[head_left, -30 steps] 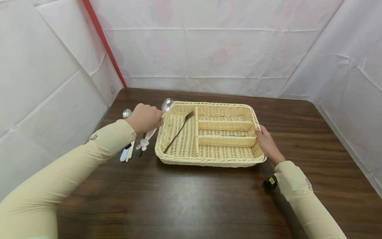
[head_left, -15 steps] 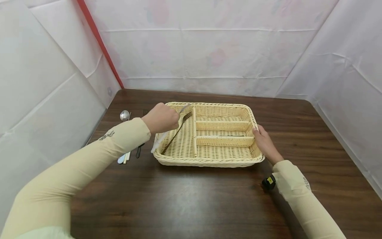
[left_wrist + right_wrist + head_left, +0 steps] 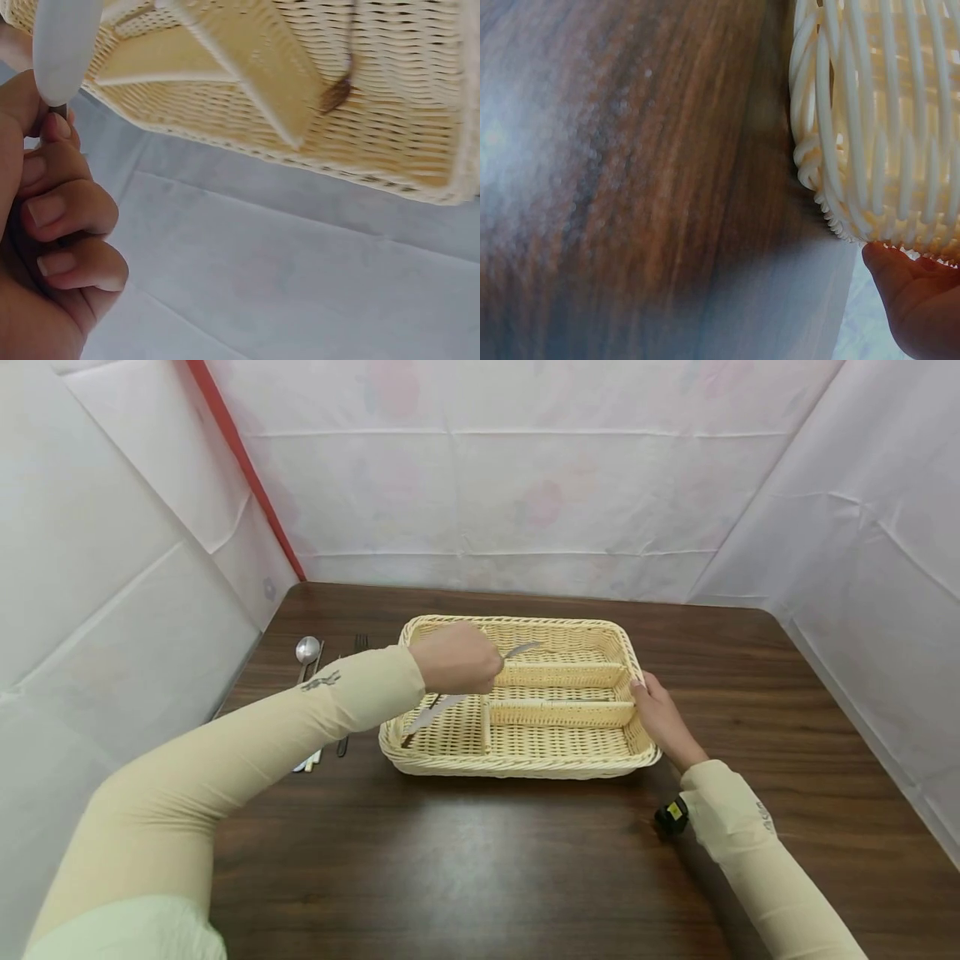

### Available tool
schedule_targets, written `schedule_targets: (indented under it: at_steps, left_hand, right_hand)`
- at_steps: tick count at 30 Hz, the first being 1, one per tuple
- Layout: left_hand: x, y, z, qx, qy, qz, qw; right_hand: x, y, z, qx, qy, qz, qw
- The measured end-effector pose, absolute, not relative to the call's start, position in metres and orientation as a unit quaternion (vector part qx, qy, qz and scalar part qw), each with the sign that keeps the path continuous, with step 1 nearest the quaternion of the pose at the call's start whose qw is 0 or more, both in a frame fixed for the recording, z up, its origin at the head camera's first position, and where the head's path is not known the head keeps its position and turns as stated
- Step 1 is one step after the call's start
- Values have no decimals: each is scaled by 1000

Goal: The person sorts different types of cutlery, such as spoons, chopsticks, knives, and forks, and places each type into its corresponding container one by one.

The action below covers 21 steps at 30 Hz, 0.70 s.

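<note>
My left hand point(image 3: 459, 658) grips a spoon with a white handle point(image 3: 67, 49) over the left half of a cream wicker cutlery basket point(image 3: 517, 770). The spoon's bowl point(image 3: 522, 648) sticks out past the fingers, above the divider. Beneath, in the long left compartment, lies a dark bronze fork point(image 3: 337, 94), mostly covered by the hand and the spoon's handle in the head view. At the basket's right end my right hand point(image 3: 663, 714) holds the rim, thumb over the edge. A thin greyish strip point(image 3: 577, 700) shows along the middle compartment.
Left of the basket, more cutlery lies on the dark wooden table point(image 3: 465, 860): a round metal spoon point(image 3: 307, 650), a dark fork point(image 3: 362, 642) and pale handle ends point(image 3: 311, 762), partly behind my left sleeve. White sheets hang at the back and sides.
The left hand has carried the spoon rightward from beside the basket's left rim to over the first divider. The right hand keeps its hold on the rim.
</note>
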<state>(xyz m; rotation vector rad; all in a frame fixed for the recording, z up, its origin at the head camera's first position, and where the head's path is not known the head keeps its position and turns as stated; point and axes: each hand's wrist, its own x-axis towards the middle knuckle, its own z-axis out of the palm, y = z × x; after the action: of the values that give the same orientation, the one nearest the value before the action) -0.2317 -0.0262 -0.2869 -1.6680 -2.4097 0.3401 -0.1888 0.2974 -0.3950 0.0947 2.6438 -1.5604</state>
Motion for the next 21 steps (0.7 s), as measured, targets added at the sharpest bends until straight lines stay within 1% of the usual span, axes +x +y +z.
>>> schedule_targets:
  at_steps: [4, 8, 16, 21]
  left_hand:
    - [-229, -6, -285, -581, -799, 135, 77]
    - [-225, 13, -285, -592, -788, 152, 70]
    - [-219, 41, -290, -616, -759, 193, 81]
    - [-214, 57, -294, -631, -736, 221, 102]
  right_hand:
    - [-188, 297, -396, 36, 858, -510, 37]
    - [-188, 295, -397, 40, 859, -509, 35]
    - [-187, 290, -397, 36, 851, -523, 32]
    - [-187, 289, -398, 33, 850, -525, 26]
